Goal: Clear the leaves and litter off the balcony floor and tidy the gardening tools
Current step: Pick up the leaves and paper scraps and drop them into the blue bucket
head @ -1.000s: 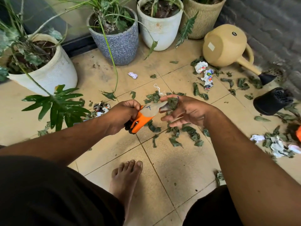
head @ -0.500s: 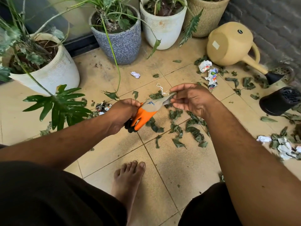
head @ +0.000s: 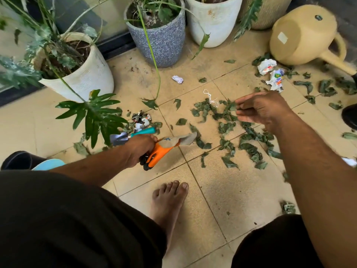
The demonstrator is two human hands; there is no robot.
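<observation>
Left hand (head: pixel 139 149) clamped on the orange glove (head: pixel 164 149); right hand (head: pixel 262 109), fingers loosely curled, holds nothing and may scatter leaves (head: pixel 228 128) rightward

Soft even daylight, faint shadows; wide-angle bend at edges, right hand (head: pixel 264 108) motion-blurred.

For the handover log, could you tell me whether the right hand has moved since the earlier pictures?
Yes. The right hand has let go of the glove and drawn away right, toward the crumpled paper beside the watering can.
</observation>
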